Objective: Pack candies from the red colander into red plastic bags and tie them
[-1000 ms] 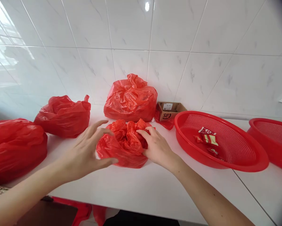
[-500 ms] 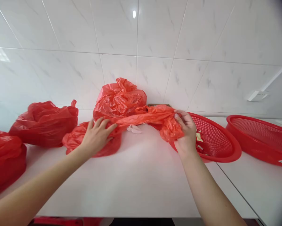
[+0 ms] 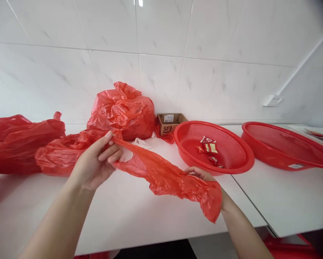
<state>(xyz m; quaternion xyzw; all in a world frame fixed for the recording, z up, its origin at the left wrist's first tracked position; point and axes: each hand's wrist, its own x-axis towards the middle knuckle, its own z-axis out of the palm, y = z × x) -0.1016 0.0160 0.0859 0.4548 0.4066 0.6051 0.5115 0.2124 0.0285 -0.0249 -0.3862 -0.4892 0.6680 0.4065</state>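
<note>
Step in hand looks like stretching the bag (image 3: 168, 176) out between both hands. Left hand (image 3: 102, 160): thumb and fingers pinch one end. Right hand (image 3: 200, 174): fingertips show over the bag's upper edge, the film hides the rest, can't tell if it's pinching.

To do it well: hold light tension, since thin film probably tears or slips if yanked. Take each end between thumb and fingertip, one layer at a time; a slight rub should part clingy layers. Best worked over the bare table (image 3: 139, 216) toward the front edge, clear of the sieve (image 3: 232, 147) and its sweets (image 3: 210, 148), so the loose tail doesn't snag.

Bag's location: in the air over the table's middle, between the low bag (image 3: 60, 156) on the left and the sieve on the right, right end drooping toward the front edge.

Looks: red, thin, glossy, see-through in places. Limp, heavily creased, seemingly empty. Left end splits into two strips, likely handles; right end hangs in a crumpled flap.
</note>
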